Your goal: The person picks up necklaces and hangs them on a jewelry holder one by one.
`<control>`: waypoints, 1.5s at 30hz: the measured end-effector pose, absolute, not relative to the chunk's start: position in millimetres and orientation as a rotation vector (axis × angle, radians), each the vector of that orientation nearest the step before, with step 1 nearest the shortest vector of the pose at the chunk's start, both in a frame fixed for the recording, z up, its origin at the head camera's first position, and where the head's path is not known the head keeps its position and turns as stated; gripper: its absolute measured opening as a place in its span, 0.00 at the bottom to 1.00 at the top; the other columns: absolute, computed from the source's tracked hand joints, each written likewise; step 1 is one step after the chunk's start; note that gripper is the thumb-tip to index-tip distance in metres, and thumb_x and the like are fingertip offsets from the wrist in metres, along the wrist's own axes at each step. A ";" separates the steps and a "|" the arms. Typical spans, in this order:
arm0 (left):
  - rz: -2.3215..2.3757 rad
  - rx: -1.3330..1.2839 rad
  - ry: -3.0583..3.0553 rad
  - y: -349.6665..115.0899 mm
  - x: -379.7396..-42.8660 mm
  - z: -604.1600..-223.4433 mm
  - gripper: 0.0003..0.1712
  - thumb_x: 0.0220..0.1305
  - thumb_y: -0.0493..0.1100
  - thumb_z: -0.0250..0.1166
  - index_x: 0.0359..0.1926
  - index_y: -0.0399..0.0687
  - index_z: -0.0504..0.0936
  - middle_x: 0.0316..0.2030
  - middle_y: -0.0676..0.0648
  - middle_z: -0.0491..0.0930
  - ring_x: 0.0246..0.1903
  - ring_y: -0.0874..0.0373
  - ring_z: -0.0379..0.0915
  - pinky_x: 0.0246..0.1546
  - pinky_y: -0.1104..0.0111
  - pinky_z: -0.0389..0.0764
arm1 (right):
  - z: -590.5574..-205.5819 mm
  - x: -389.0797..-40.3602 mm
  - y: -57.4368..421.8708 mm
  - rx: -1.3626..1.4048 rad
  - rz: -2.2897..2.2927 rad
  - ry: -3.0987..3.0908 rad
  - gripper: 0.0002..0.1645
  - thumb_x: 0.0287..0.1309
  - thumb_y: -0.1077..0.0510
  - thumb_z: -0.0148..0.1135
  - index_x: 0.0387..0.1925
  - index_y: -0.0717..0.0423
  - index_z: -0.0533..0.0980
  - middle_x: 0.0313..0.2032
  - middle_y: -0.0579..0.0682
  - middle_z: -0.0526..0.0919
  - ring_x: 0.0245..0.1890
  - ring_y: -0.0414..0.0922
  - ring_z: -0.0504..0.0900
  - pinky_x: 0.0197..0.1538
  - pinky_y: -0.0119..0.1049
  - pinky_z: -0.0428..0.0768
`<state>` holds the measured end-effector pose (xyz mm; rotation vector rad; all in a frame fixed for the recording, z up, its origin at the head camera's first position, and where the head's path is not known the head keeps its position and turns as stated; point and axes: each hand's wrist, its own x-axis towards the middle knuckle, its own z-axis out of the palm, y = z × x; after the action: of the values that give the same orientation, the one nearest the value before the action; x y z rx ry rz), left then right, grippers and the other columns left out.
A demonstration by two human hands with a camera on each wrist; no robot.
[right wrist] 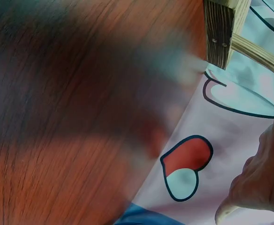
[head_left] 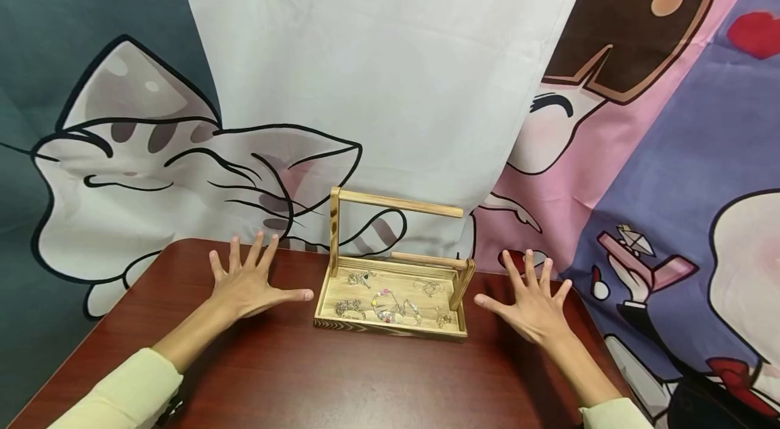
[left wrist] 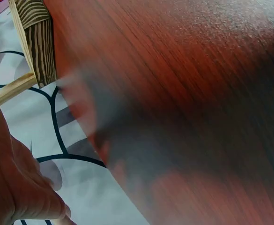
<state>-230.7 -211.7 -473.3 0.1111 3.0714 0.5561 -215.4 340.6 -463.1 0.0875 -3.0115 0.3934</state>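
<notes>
Head view: the wooden tray (head_left: 390, 329) is sitting toward the far edge of the red-brown table (head_left: 305, 381), between the two hands. The left hand (head_left: 244, 287) is holding its fingers spread wide, thumb tip just beside the tray; the right hand (head_left: 536, 310) is mirroring it on the other side, equally wide. Neither is gripping anything; whether either is resting on the tabletop, cannot tell. Inside, a beaded bracelet (head_left: 390, 314) is lying near the middle, silvery chains (head_left: 349, 308) to the left, a thin loop (head_left: 431, 288) to the right. The upper bar (head_left: 399, 203) is running from the left post (head_left: 334, 233) and appears to be ending clear of the right post (head_left: 462, 285). Handling note, judged: fine pieces are likely calling for a light fingertip pinch, lifted singly, since chains may be snagging; the low front rim is looking like the easier approach, thumbs kept off both posts. Left wrist view: the hand is showing partly at the left, holding nothing visible; wooden framework is appearing above it. Right wrist view: the hand is entering at the lower right, again without a visible hold, below a screwed wooden end; tray contents are hidden here.
</notes>
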 end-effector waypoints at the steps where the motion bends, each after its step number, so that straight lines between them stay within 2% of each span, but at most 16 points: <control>1: 0.559 0.110 3.069 -211.3 -230.2 -473.1 0.87 0.49 0.94 0.67 0.93 0.50 0.44 0.92 0.32 0.39 0.87 0.17 0.22 0.79 0.14 0.18 | -463.0 -215.4 340.0 0.092 0.391 -3.007 0.70 0.63 0.14 0.63 0.93 0.41 0.49 0.91 0.70 0.38 0.87 0.83 0.32 0.75 0.97 0.26; 9: 0.566 0.111 3.068 -206.8 -225.6 -473.0 0.84 0.51 0.94 0.66 0.92 0.48 0.50 0.90 0.30 0.47 0.87 0.16 0.28 0.80 0.14 0.24 | -464.5 -214.9 333.0 0.129 0.371 -2.998 0.73 0.61 0.14 0.65 0.93 0.42 0.48 0.91 0.71 0.41 0.88 0.80 0.34 0.82 0.91 0.32; 15: 0.562 0.089 3.076 -205.2 -223.9 -475.9 0.82 0.53 0.93 0.65 0.92 0.45 0.52 0.89 0.29 0.52 0.85 0.15 0.41 0.81 0.14 0.37 | -466.9 -214.4 327.8 0.143 0.397 -2.986 0.73 0.60 0.14 0.66 0.93 0.42 0.49 0.90 0.72 0.45 0.88 0.80 0.40 0.85 0.87 0.39; 21: 0.586 0.067 3.061 -200.8 -224.1 -477.8 0.82 0.54 0.93 0.64 0.91 0.41 0.53 0.86 0.27 0.58 0.82 0.16 0.51 0.80 0.17 0.49 | -469.1 -213.7 322.7 0.164 0.426 -2.985 0.71 0.62 0.14 0.65 0.93 0.36 0.46 0.90 0.71 0.48 0.88 0.78 0.45 0.86 0.83 0.51; 26: 0.607 0.061 3.034 -194.3 -225.2 -476.2 0.79 0.57 0.91 0.64 0.89 0.39 0.56 0.83 0.24 0.63 0.81 0.17 0.55 0.79 0.19 0.59 | -470.3 -210.8 319.4 0.162 0.449 -2.996 0.71 0.64 0.14 0.63 0.94 0.34 0.44 0.90 0.68 0.50 0.87 0.78 0.52 0.83 0.82 0.63; 32: 0.703 0.078 2.996 -187.3 -227.0 -476.0 0.76 0.59 0.86 0.70 0.87 0.34 0.60 0.79 0.22 0.66 0.73 0.21 0.64 0.71 0.25 0.72 | -470.7 -208.1 317.1 0.132 0.457 -3.023 0.69 0.64 0.12 0.60 0.93 0.29 0.41 0.90 0.63 0.54 0.88 0.71 0.57 0.68 0.85 0.78; 36: 0.754 0.085 2.985 -184.5 -226.7 -475.7 0.72 0.61 0.82 0.72 0.84 0.31 0.64 0.77 0.22 0.69 0.72 0.22 0.65 0.72 0.25 0.73 | -471.6 -206.8 314.6 0.130 0.475 -3.029 0.67 0.65 0.12 0.59 0.93 0.27 0.43 0.90 0.62 0.57 0.87 0.69 0.61 0.66 0.84 0.80; 41: 0.801 0.105 2.966 -182.2 -226.2 -475.9 0.68 0.64 0.79 0.73 0.81 0.28 0.67 0.75 0.22 0.71 0.74 0.19 0.67 0.73 0.25 0.75 | -475.2 -206.6 310.8 0.155 0.500 -3.004 0.63 0.67 0.14 0.60 0.92 0.30 0.50 0.88 0.62 0.62 0.81 0.74 0.70 0.69 0.81 0.79; 45: 0.845 0.126 2.945 -179.8 -225.1 -476.3 0.62 0.68 0.75 0.72 0.79 0.27 0.68 0.71 0.23 0.75 0.71 0.23 0.74 0.71 0.29 0.81 | -479.3 -206.8 308.0 0.177 0.504 -2.982 0.63 0.67 0.14 0.60 0.92 0.32 0.54 0.85 0.63 0.69 0.76 0.74 0.76 0.70 0.79 0.80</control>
<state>-225.1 -179.8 -476.3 0.1261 2.9447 0.8453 -206.8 308.0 -479.3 0.1770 -2.9821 0.5037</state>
